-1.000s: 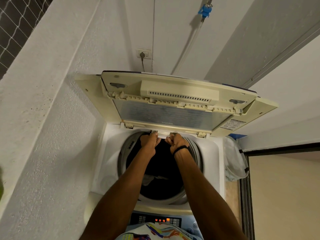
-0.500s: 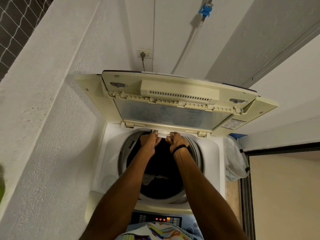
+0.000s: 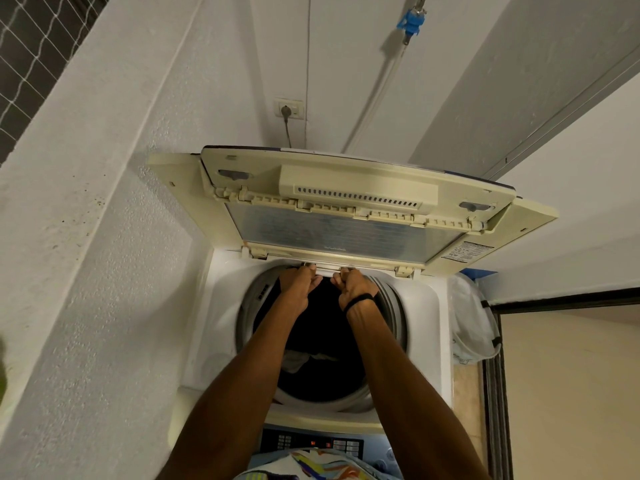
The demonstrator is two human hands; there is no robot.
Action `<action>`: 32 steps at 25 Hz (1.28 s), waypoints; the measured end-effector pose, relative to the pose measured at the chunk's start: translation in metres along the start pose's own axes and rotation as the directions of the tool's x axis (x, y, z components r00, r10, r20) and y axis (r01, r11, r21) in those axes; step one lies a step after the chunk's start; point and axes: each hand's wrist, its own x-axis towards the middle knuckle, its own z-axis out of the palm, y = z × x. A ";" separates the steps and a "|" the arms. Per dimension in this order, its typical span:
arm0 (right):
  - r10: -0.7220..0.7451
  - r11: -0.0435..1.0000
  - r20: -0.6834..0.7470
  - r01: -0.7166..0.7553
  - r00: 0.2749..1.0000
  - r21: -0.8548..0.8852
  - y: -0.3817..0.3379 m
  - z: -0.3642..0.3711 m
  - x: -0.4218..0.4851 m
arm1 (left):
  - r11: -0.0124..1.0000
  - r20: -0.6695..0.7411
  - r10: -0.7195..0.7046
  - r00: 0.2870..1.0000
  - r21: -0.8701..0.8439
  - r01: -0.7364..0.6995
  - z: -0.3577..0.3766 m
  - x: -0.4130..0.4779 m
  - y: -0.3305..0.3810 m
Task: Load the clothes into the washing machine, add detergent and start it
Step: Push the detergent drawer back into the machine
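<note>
White rough-plastered walls close round a narrow corner where a top-loading washing machine (image 3: 429, 306) stands, its yellowed lid (image 3: 346, 202) folded up behind the drum (image 3: 322, 379). Above and behind the drum a wall socket (image 3: 290, 109) carries a plug, and a blue clip (image 3: 410, 24) hangs higher on the wall. Clothes (image 3: 298, 362) already lie inside the drum, mostly dark, with one pale piece showing towards its near side.

Both arms reach across the drum to its far rim, where a pale tray (image 3: 327, 268) sits just under the lid hinge. Left hand (image 3: 299, 284) and right hand (image 3: 351, 285), the right with a dark band (image 3: 360, 301) at the wrist, are side by side at the tray's front edge, fingers curled tight on it; neither holds anything else. At the near side of the drum the control panel (image 3: 311, 443) shows small lit red figures, so the machine looks powered. A translucent plastic bag (image 3: 471, 327) hangs to the right of the drum; what it holds I cannot tell.

Judging by this, loading is done or nearly so, and the step in hand is the detergent one: the tray looks like the dispenser, though whether it is meant to go in or out I cannot say. No detergent pack shows. The next move calls for a straight, even pull or push with both hands so the tray does not jam, then one hand freed to fetch detergent, the lid brought down over the drum, and start pressed on the panel
</note>
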 end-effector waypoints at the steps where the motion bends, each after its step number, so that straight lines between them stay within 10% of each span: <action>1: -0.029 0.999 -0.002 0.029 1.000 0.019 0.001 -0.001 -0.001 | 1.000 0.022 -0.001 1.000 -0.011 0.001 -0.002 0.000 -0.001; 32: -0.094 0.987 0.076 0.102 0.993 -0.123 -0.007 -0.006 -0.026 | 0.992 -0.019 0.092 0.996 -0.085 -0.094 0.003 -0.020 0.006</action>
